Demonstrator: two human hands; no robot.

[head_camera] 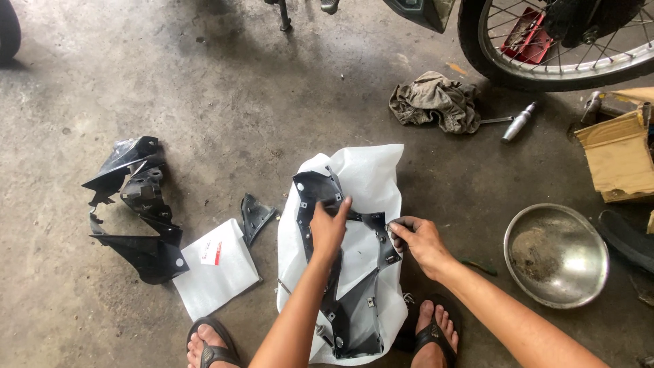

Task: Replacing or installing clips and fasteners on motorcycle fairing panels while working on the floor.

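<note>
concrete workshop floor, stained and gritty, seen from above.

- black panel (340, 272), a forked plastic fairing piece, lies on a white bag (371, 174) in the middle of the floor, near the person's feet in sandals (436, 334).
- left hand (328, 228) lies flat on the panel's upper arm, fingers together and pressing down, not wrapped round it.
- right hand (421, 240) is at the panel's right edge, fingertips pinched on a small tab or clip there; too small to tell which.
- left of the bag: a small black piece (255, 217), a white packet (216, 269), then a heap of broken black fairing (139, 204).
- right: a dented metal bowl (555, 253), a cardboard box (618, 160).
- far: a rag (436, 101), a metal tool (518, 121), a spoked wheel (558, 41).

risk, as a judgement: the panel is thin plastic; a pull at the edge while the other hand pins it could snap a tab. the slick bag may also let the piece slide.
</note>
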